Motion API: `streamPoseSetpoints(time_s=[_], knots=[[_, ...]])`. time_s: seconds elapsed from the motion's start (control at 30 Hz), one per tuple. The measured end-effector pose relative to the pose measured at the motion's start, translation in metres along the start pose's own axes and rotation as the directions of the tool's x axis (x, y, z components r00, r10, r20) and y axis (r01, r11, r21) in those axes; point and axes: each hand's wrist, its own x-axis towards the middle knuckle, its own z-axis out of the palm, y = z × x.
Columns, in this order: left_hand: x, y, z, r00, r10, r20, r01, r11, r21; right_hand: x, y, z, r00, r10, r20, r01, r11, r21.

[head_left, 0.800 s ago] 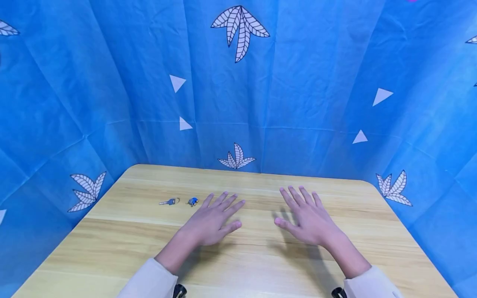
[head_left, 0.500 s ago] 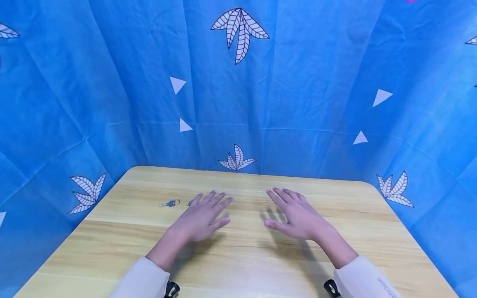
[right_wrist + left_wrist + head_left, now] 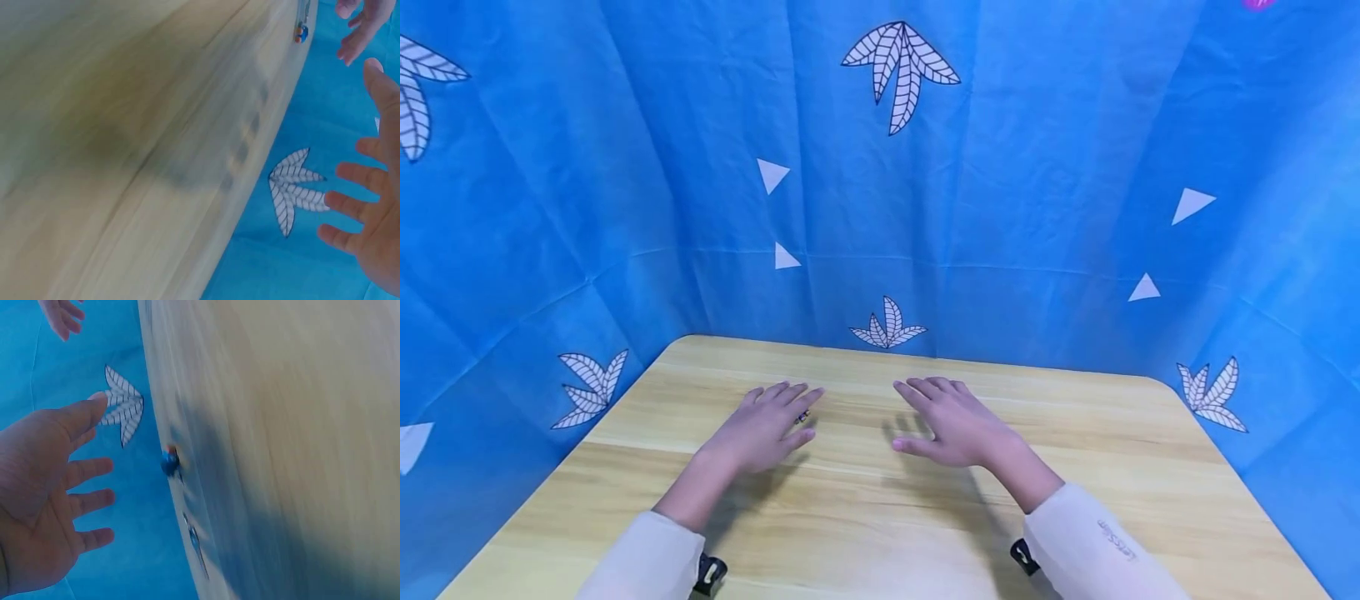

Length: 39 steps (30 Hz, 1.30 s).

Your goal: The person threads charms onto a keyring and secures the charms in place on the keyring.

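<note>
My left hand (image 3: 760, 429) hovers over the left part of the table, palm down, fingers spread and holding nothing. Below it, a small blue trinket (image 3: 802, 417) peeks out between thumb and index finger. In the left wrist view this trinket (image 3: 169, 462) lies near the table edge, with a key (image 3: 195, 544) a short way off. From the head, the key is hidden behind the left hand. My right hand (image 3: 958, 425) is also held above the wood, fingers extended, with nothing in it. Its shadow falls on the table beneath.
A pale wooden table (image 3: 865, 500) with rounded far corners spans the view. Blue cloth (image 3: 1030, 167) printed with white leaves and triangles hangs behind and at both sides. Black clips (image 3: 709, 575) sit at the sleeve cuffs.
Both hands have moved left across the table. The left hand now covers the key and part of the trinket, which showed openly before. The head view has shifted slightly.
</note>
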Motion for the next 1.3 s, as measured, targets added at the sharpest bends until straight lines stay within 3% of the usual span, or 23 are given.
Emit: streamPoseSetpoints(time_s=[0.33,0.53,0.83,1.0,1.3], knots=[[-0.017,-0.038,0.005,0.991,-0.122,0.054,0.126,0.989,-0.083,0.051,-0.040,0.009,0.989,-0.109,0.097,0.113,0.993,-0.035],[-0.020,-0.057,0.007,0.986,-0.159,0.060,0.163,0.983,-0.079,0.078,-0.059,0.019,0.984,-0.155,0.090,0.158,0.987,-0.035],[-0.015,-0.075,0.009,0.980,-0.168,0.104,0.177,0.980,-0.087,0.113,-0.082,0.040,0.981,-0.144,0.134,0.146,0.989,-0.006],[-0.009,-0.081,0.010,0.985,-0.131,0.114,0.142,0.985,-0.095,0.129,-0.088,0.055,0.982,-0.120,0.145,0.121,0.993,0.005],[-0.002,-0.094,0.016,0.987,-0.120,0.109,0.147,0.943,-0.297,0.147,-0.093,0.077,0.989,-0.087,0.122,0.081,0.995,0.051]])
